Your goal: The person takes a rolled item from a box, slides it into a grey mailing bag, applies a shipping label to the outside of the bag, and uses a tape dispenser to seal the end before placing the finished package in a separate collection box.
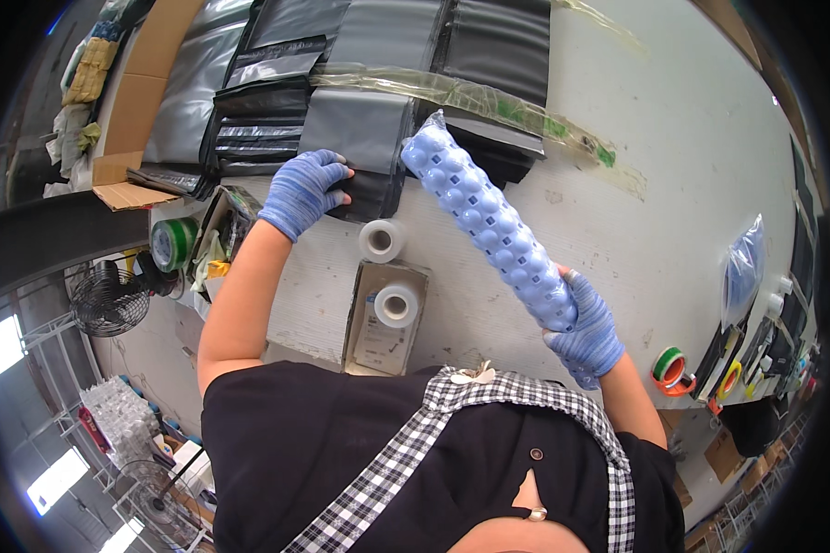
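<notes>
My right hand (pixel 584 328), in a blue knitted fingerless glove, grips the near end of a rolled light-blue bumpy plastic mat (pixel 487 221). Clear film wraps the roll, which slants away from me to the far left. My left hand (pixel 304 190), gloved alike, has its fingertips on the near end of a stack of grey-and-black plastic mailing bags (pixel 360 138). Its thumb and fingertips are apart on the bags; whether they pinch one is unclear. The roll's far end lies beside this stack.
Clear tape (pixel 449 90) crosses the bag stacks. Two film rolls (pixel 380 240) stand before me, one in an open box (pixel 418 290). Green tape (pixel 174 243) is at left; a tape dispenser (pixel 671 373) and clear-bagged blue item (pixel 743 269) are at right. A fan (pixel 111 297) stands beyond the table's left edge.
</notes>
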### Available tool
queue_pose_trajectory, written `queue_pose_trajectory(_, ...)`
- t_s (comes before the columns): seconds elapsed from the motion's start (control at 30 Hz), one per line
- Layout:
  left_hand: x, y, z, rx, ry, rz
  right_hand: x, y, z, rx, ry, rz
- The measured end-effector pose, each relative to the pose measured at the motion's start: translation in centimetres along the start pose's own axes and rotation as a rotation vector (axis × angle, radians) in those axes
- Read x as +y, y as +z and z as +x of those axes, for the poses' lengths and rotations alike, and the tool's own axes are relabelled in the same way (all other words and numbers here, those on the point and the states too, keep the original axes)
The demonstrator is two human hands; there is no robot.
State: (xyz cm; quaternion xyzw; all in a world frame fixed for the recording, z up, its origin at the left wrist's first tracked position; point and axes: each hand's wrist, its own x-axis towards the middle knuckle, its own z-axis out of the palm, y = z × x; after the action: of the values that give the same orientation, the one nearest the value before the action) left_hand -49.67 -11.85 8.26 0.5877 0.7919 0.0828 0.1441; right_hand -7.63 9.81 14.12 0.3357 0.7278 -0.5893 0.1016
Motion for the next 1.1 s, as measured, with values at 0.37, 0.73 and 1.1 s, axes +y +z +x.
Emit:
queue_pose_trajectory(0.37, 0.8, 1.1, 3.6, 0.130, 0.159, 0.279, 0.3, 0.4, -0.5, 0.031, 0.008, -0.088)
queue_pose_trajectory(0.73, -8.5, 3.0, 3.4, 0.020, -0.378, -1.399, -3.9, 0.6, 3.7, -0.042, -0.115, -0.410)
queue_pose_trajectory(1.1, -2.8, -17.3, 9.6, 1.215, 0.070, 0.239, -6.9, 2.1, 6.4, -0.219, -0.032, -0.930)
